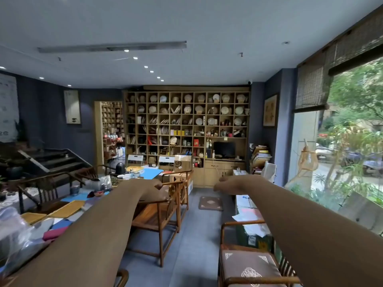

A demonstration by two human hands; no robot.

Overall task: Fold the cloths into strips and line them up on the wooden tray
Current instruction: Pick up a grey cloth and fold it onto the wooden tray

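Note:
Both my arms stretch straight forward into the room, away from the table. My left hand (152, 188) is bent down at the wrist with the fingers curled and nothing in it. My right hand (224, 184) is likewise curled and holds nothing. The long table lies at the lower left. On it are wooden trays (67, 208), a second tray (33, 217), and cloths: a dark red one (55, 234) and a blue one (62, 224). Neither hand is near them.
Wooden armchairs (157, 220) stand beside the table. A cushioned chair (251, 266) is at the lower right. A clear plastic bag (14, 237) sits at the table's near left. A small mat (210, 203) lies on the grey floor. Shelving fills the far wall.

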